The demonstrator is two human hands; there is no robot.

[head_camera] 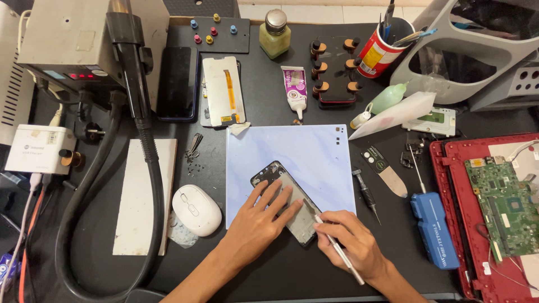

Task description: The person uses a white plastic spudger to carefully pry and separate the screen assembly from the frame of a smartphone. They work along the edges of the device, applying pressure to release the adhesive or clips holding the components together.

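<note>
Phone frame lies tilted on the blue mat, lower end overhanging onto the table. Left hand rests flat on it, fingers spread apart. Right hand pinches a thin tool, tip at the frame's right edge (mouse to the left).

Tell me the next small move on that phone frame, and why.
Probably slide the thin silver tool a little further along the edge of the black phone frame. The right hand holds the tool with its tip at the frame's lower right edge, while the left hand presses the frame flat on the pale blue mat.
</note>
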